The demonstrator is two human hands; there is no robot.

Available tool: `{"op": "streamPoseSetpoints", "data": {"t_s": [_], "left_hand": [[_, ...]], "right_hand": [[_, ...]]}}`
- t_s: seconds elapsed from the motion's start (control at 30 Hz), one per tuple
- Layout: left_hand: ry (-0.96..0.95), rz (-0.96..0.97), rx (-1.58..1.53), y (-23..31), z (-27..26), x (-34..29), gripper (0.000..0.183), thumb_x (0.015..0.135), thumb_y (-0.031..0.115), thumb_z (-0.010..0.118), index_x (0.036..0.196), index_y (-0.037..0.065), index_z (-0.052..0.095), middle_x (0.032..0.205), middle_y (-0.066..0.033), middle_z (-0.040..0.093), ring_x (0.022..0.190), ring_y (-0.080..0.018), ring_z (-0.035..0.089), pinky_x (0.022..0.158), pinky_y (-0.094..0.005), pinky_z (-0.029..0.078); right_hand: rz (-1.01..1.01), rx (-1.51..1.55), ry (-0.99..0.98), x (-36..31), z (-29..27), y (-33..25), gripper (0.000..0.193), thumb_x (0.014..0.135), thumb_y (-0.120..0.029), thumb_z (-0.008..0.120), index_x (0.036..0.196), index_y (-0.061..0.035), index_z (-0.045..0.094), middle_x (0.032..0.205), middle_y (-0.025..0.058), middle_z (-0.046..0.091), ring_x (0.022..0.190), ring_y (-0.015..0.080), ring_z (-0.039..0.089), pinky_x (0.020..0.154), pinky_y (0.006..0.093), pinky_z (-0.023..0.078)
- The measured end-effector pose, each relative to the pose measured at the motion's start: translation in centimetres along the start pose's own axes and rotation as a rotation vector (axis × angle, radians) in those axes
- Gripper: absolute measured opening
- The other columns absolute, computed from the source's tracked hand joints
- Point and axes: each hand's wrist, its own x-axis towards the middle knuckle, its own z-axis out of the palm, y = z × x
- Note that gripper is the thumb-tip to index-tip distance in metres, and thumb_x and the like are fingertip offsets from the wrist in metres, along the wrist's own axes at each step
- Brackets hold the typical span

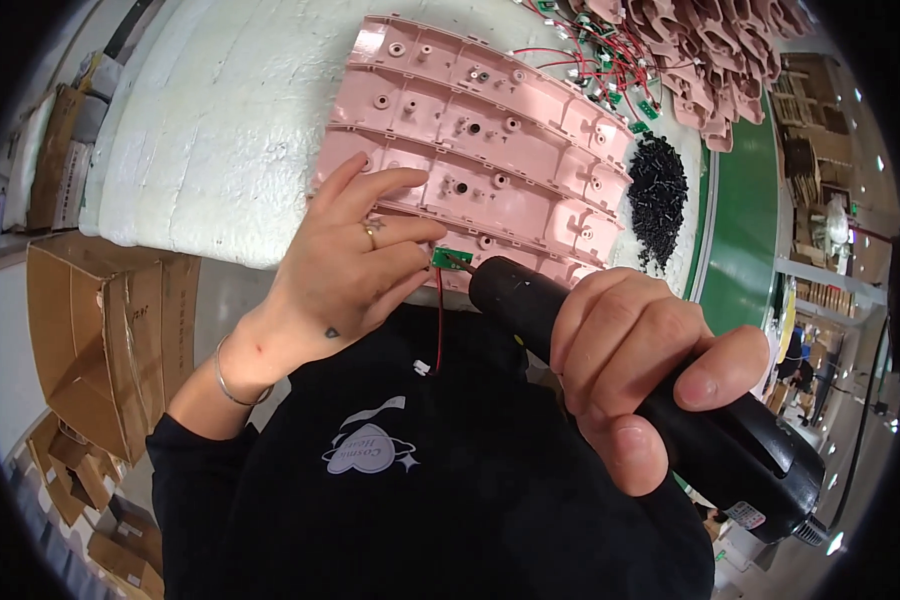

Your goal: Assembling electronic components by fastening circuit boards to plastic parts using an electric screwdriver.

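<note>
While the right hand (635,350) wraps firmly round a black driver (515,295), its tip at the green board (452,259) on the nearest pink shell (526,252), the left hand (345,255) spreads half open, fingertips beside the board

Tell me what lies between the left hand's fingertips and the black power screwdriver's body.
In the head view, the small green circuit board and the thin driver bit lie there.
</note>
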Motion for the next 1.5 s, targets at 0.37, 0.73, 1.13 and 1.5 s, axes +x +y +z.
{"op": "streamPoseSetpoints", "data": {"t_s": [0.37, 0.73, 1.13, 1.5], "left_hand": [[0.077, 0.025, -0.099, -0.5, 1.4, 0.0, 0.013, 0.062, 0.005, 0.073, 0.073, 0.005, 0.065, 0.086, 0.0001, 0.067, 0.093, -0.0231, 0.058, 0.101, -0.0527, 0.035], [0.106, 0.032, -0.14, -0.4, 1.6, 0.0, 0.013, 0.062, 0.002, 0.069, 0.074, 0.004, 0.065, 0.085, -0.0015, 0.066, 0.093, -0.024, 0.058, 0.099, -0.0503, 0.038], [0.136, -0.038, -0.267, -0.6, 1.3, 0.0, 0.017, 0.067, 0.006, 0.074, 0.083, 0.006, 0.069, 0.086, -0.0023, 0.067, 0.093, -0.0239, 0.059, 0.096, -0.0444, 0.042], [0.188, -0.036, -0.283, -0.3, 1.1, 0.1, 0.018, 0.066, 0.006, 0.075, 0.084, 0.007, 0.07, 0.089, -0.0019, 0.068, 0.093, -0.0242, 0.061, 0.091, -0.0406, 0.046]], "right_hand": [[0.086, -0.075, -0.144, 1.6, 0.7, 0.0, 0.033, 0.076, -0.006, 0.063, 0.099, -0.0123, 0.04, 0.064, -0.0015, 0.053, 0.047, 0.0103, 0.051, 0.046, 0.0248, 0.046], [0.224, -0.143, -0.312, 3.3, 1.5, -0.1, 0.031, 0.074, -0.002, 0.065, 0.086, -0.0116, 0.037, 0.061, 0.0003, 0.051, 0.046, 0.0125, 0.051, 0.045, 0.0274, 0.046], [0.128, 0.022, 0.0, 2.8, 0.8, -1.4, 0.031, 0.076, -0.01, 0.065, 0.098, -0.0149, 0.044, 0.057, -0.0062, 0.05, 0.045, 0.0047, 0.045, 0.047, 0.0172, 0.041], [0.068, 0.055, 0.057, 2.3, 0.7, -1.3, 0.031, 0.076, -0.01, 0.065, 0.101, -0.0137, 0.047, 0.055, -0.0066, 0.05, 0.043, 0.0037, 0.045, 0.048, 0.0156, 0.041]]}}
